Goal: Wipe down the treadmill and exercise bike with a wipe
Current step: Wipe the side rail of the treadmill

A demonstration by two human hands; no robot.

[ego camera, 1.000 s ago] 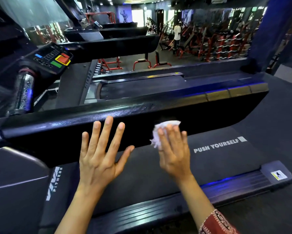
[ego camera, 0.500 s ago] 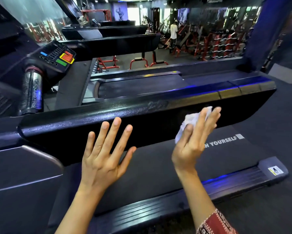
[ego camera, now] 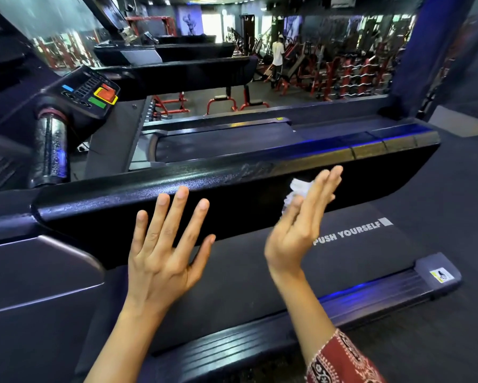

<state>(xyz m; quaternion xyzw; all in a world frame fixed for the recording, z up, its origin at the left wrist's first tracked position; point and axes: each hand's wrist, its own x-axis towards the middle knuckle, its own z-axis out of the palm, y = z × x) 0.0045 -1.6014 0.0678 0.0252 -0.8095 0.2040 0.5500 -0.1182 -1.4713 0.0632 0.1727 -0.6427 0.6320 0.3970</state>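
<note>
Wipe [ego camera: 298, 189] is being pinched between thumb and straight fingers of the right hand [ego camera: 296, 233], just beside the treadmill rail [ego camera: 108, 205]. Nearby, the left hand [ego camera: 163, 255] is hovering, fingers spread. Flattening the wipe and pressing in long, overlapping strokes looks best.

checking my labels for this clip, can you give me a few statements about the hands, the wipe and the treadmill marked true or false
1. The right hand holds the white wipe. True.
2. The left hand holds a second wipe. False: its fingers are spread and it holds nothing.
3. The treadmill belt reads PUSH YOURSELF. True.
4. The red button on the console has a green frame. False: the frame is yellow, and a green button lies beside it.
5. Nobody is in the gym behind. False: a person in a white top stands among the machines.
</note>
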